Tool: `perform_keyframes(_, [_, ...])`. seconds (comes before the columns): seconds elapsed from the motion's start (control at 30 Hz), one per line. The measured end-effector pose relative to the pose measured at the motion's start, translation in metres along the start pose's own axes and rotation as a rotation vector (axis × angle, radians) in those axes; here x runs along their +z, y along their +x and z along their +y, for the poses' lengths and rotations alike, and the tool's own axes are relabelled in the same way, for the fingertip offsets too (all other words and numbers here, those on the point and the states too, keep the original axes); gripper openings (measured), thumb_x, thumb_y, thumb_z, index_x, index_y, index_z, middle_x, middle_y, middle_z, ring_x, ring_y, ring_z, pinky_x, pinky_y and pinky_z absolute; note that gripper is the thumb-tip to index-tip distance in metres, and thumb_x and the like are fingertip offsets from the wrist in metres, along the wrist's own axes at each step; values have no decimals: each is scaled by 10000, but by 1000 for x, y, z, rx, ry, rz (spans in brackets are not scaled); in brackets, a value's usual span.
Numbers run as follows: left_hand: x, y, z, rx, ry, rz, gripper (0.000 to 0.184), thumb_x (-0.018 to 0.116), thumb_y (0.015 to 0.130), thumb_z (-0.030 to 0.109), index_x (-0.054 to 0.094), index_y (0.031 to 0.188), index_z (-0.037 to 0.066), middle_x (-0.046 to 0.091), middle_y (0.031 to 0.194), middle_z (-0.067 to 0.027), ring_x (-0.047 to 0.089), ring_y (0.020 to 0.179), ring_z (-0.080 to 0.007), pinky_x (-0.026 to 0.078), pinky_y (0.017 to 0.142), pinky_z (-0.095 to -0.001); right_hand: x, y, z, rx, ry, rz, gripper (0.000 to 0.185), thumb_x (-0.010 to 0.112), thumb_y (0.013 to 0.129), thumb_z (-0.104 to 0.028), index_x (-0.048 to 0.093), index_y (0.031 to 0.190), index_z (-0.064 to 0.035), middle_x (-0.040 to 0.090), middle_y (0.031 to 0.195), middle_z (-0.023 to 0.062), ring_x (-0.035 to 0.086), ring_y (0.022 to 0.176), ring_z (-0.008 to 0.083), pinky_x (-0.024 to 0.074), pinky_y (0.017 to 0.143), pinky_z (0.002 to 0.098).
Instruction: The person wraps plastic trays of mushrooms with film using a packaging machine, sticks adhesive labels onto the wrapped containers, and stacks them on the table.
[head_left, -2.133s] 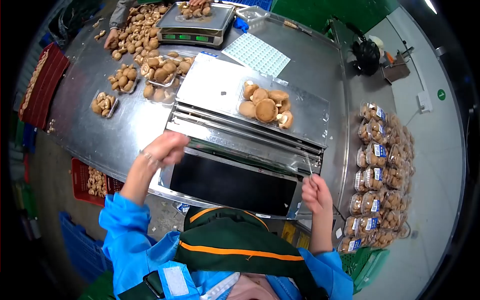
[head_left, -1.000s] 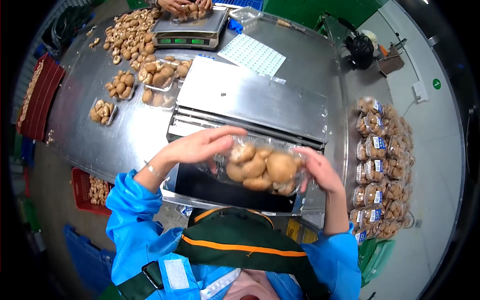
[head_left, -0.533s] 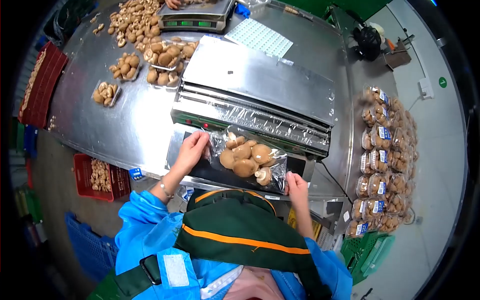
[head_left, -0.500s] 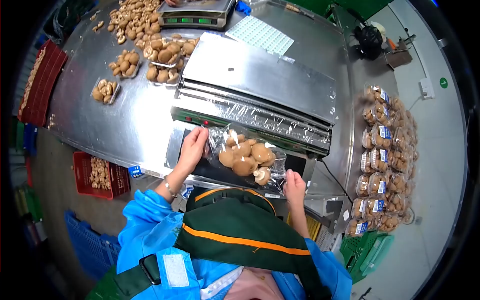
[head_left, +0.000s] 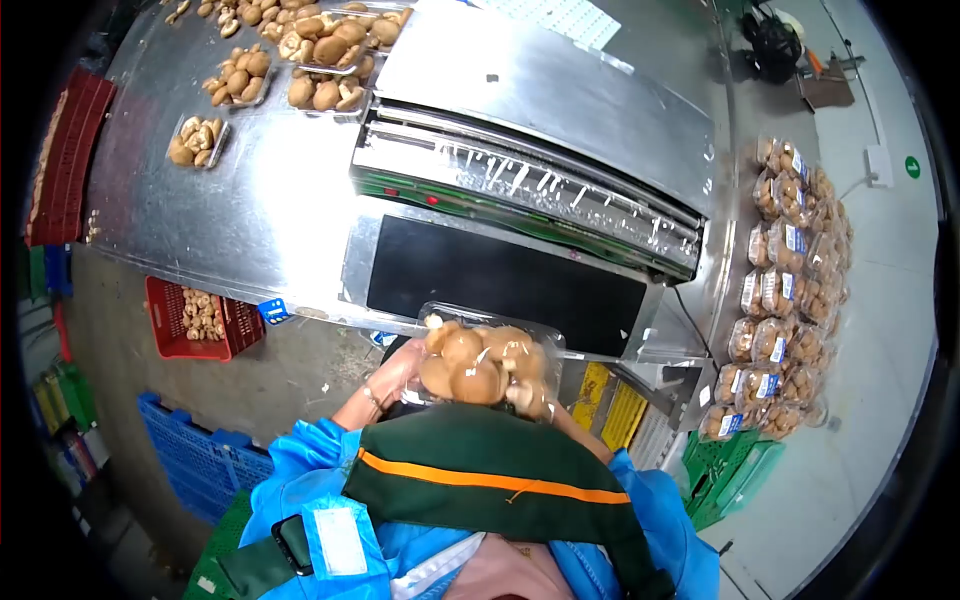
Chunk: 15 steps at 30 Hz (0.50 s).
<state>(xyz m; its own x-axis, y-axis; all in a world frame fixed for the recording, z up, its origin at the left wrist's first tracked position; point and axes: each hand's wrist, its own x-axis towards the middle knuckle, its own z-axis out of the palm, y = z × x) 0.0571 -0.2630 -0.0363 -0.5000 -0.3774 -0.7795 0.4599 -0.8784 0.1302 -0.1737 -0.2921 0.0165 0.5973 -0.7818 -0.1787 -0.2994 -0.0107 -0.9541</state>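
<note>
The steel table (head_left: 230, 215) stretched across the view, with the film-wrapping machine (head_left: 540, 190) standing on it and the machine's black plate (head_left: 500, 280) facing the person. Clear packs of mushrooms (head_left: 790, 290) were stacked to the right, well apart from the hands. On the floor to the left stood a red crate (head_left: 200, 320) holding pale pieces.

The film-wrapped mushroom tray (head_left: 490, 365) lay between the two hands, close to the person's body, just beyond the green apron (head_left: 490, 460). Its far edge overlapped the near edge of the black plate in the view.

The left hand (head_left: 400, 370) was partly closed on the tray's left end, its fingertips out of sight beneath. The right hand (head_left: 552, 408) was at the tray's near right corner, mostly hidden; how far open it was, or how it gripped, could not be told. A thin bracelet (head_left: 372, 398) circled the left wrist.
</note>
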Motion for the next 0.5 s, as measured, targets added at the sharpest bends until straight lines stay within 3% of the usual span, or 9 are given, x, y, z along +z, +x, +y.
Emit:
perform_keyframes(0.07, [-1,4,-2,186,-145,-238,195,462,889,155,561,1004,32,618,844,-98,605,782,-140,517,650,-282,-10,15,-51,307,279,-8,526,539,776,-201,390,1249,-26,474,1207,123,448,1118,190,353,929,339])
perform_keyframes(0.13, [34,-52,23,397,-218,-332,278,505,868,153,500,1106,10,536,1111,-129,547,968,-211,464,825,-332,-26,17,-105,507,593,24,586,525,776,-195,319,1296,-23,421,1267,114,400,1169,186,311,969,331])
perform_keyframes(0.17, [43,-51,38,474,-225,-624,344,495,877,199,465,1151,-7,492,1175,-147,504,1045,-222,432,878,-339,-35,19,-129,574,734,26,617,518,776,-193,284,1320,-21,394,1296,109,376,1194,185,291,988,327])
perform_keyframes(0.23, [67,-77,87,489,-27,-815,486,487,882,288,396,1229,-38,411,1274,-179,420,1171,-242,365,966,-354,-49,30,-165,638,900,-56,681,505,776,-187,213,1367,-17,340,1356,99,328,1245,181,250,1028,318])
perform_keyframes(0.27, [80,-114,114,429,159,-701,559,489,876,331,362,1263,-52,374,1309,-192,379,1220,-250,330,1000,-363,-55,43,-176,656,883,-119,714,498,775,-184,178,1390,-15,313,1386,94,304,1270,180,229,1048,314])
perform_keyframes(0.3, [77,-137,132,211,49,-783,702,503,850,431,293,1314,-52,360,1325,-197,360,1240,-267,289,1025,-371,-65,55,-163,456,853,-352,650,454,777,-119,228,1377,-15,323,1378,93,304,1269,176,232,1044,306])
perform_keyframes(0.33, [62,-135,146,234,114,-942,850,584,788,465,208,1354,-44,335,1344,-204,353,1245,-275,282,1027,-363,-74,79,-173,423,595,-409,593,448,780,-111,309,1353,-47,413,1317,87,399,1200,163,301,1002,289])
perform_keyframes(0.4, [56,-142,187,426,780,-972,934,656,740,433,152,1373,-34,318,1355,-197,362,1233,-277,278,1026,-357,-86,138,-208,282,78,-427,397,439,879,-155,448,1252,-20,538,1182,77,497,1083,166,372,945,294])
perform_keyframes(0.5, [32,-130,186,409,418,-907,981,722,675,325,138,1377,-33,301,1365,-189,360,1229,-273,288,1017,-360,-133,264,-193,-152,-310,-170,359,421,902,-293,580,1037,-1,607,984,79,531,835,141,429,800,297])
